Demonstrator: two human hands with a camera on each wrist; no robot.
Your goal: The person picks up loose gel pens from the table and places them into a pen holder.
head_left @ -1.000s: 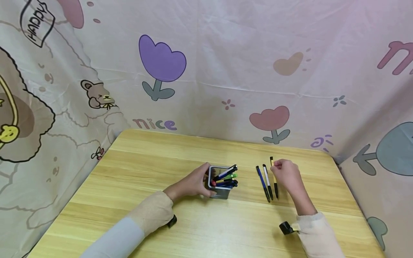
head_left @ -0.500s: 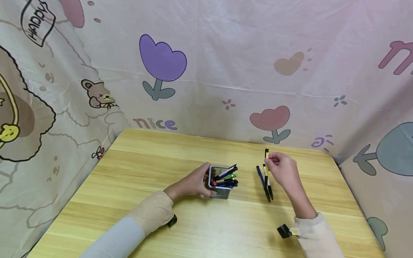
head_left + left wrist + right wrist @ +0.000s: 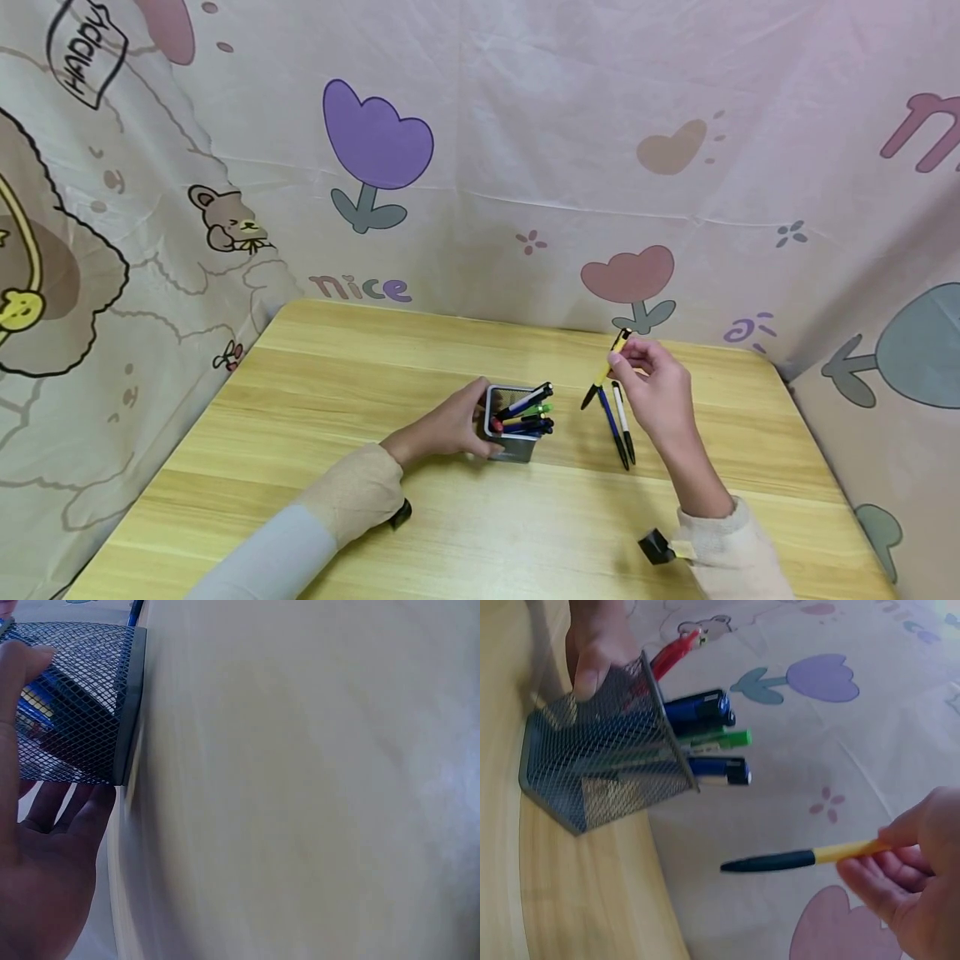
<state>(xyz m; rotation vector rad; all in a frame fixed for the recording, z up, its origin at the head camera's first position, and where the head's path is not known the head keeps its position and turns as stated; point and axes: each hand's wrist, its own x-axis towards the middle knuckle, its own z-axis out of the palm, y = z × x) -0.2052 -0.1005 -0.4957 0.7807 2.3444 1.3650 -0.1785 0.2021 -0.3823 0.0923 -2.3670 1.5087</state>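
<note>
My left hand (image 3: 450, 423) holds a mesh pen holder (image 3: 513, 451) steady on the table, thumb on the near side and fingers around the back. Several pens (image 3: 705, 712) lean in the holder, among them blue, green and red ones. Raised above the table, a yellow pen (image 3: 606, 371) with a black grip is pinched between thumb and fingers of my right hand (image 3: 660, 392). Its black tip slants down to the left, apart from the holder. Below it lie a blue pen (image 3: 612, 429) and a white pen (image 3: 624, 423), side by side.
The wooden table (image 3: 337, 358) ends at a printed cloth backdrop (image 3: 510, 150) behind and at both sides. A black wrist camera (image 3: 657, 547) sticks out from the right sleeve; another black camera (image 3: 401, 514) is at the left wrist.
My right hand has lifted the yellow pen off the table and carried it left, over the other two pens, turning its tip toward the holder. My left hand stays in place.
</note>
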